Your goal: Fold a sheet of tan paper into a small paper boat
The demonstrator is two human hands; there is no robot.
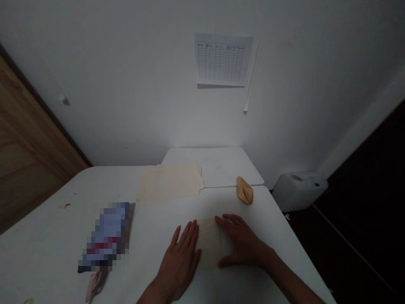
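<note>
A thin, pale cream sheet (210, 245) lies flat on the white table, between my two hands. My left hand (182, 259) rests palm down along the sheet's left edge, its fingers stretched out and the thumb apart. On the opposite side, my right hand (242, 242) spans the right edge, with thumb and fingertips spread and touching down near its corners. Neither hand grips anything. Beyond my right hand sits a small folded tan piece (244, 191), pointed at its top. Farther back on the left, a stack of larger pale beige sheets (171, 183) lies flat.
A blurred blue-and-red item (106, 234) with a pinkish strap lies on the left of the white table (148, 236). Behind stands a wall with a printed chart (221, 61). A white plastic container (295, 190) is on the floor at right, past the table's edge.
</note>
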